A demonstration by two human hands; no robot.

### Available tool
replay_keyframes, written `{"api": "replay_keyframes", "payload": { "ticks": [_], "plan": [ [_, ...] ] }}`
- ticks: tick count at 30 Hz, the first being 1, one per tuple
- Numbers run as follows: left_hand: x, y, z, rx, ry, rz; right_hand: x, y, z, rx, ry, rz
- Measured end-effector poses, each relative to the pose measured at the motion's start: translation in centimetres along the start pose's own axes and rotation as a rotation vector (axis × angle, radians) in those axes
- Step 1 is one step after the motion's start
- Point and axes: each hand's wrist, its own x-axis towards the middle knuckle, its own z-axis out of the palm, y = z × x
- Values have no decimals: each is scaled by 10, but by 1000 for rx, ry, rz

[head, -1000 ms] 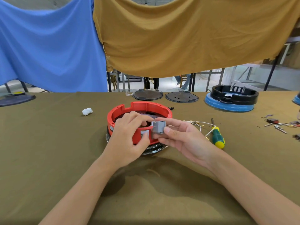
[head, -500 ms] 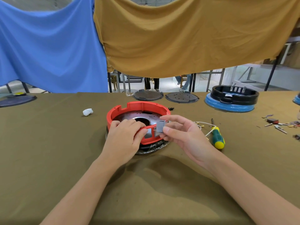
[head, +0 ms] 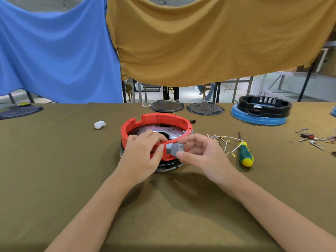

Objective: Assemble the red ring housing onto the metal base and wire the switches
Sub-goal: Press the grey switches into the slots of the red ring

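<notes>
Red ring housing (head: 158,120) sits on the metal base (head: 160,130) at the middle of the olive surface (head: 54,160). Left hand (head: 141,157) grips the housing's near rim, fingers curled over it. Right hand (head: 201,153) pinches a small grey switch (head: 177,149) against the housing's near wall. White wires (head: 225,140) and a green-yellow screwdriver (head: 245,153) lie just right.

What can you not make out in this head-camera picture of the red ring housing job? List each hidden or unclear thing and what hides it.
- Head view: near wall of the red ring housing, covered by the left hand.
- Grey switch: its terminals, hidden by the right hand pinching it.
- Metal base: mostly screened by housing and hands.
- Small parts at the right edge: too small, partly cut off.
</notes>
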Motion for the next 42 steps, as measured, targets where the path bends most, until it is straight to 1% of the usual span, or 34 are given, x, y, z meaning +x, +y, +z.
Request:
{"api": "replay_keyframes", "payload": {
  "ticks": [8,24,29,34,38,42],
  "plan": [
    [-1,3,1,-39,-2,2,-3,-1,2,-179,14,-107],
    [-1,6,1,-66,-1,7,-3,2,13,-317,93,-208],
    [-1,7,2,-72,-1,20,-3,3,15,-377,154,-245],
    [-3,10,2,-79,-5,23,1,2,14,-505,158,-329],
    [-3,11,1,-88,-13,30,4,1,9,-525,154,-349],
    [-3,12,1,-100,-6,19,6,1,4,-563,79,-335]
  ]
}}
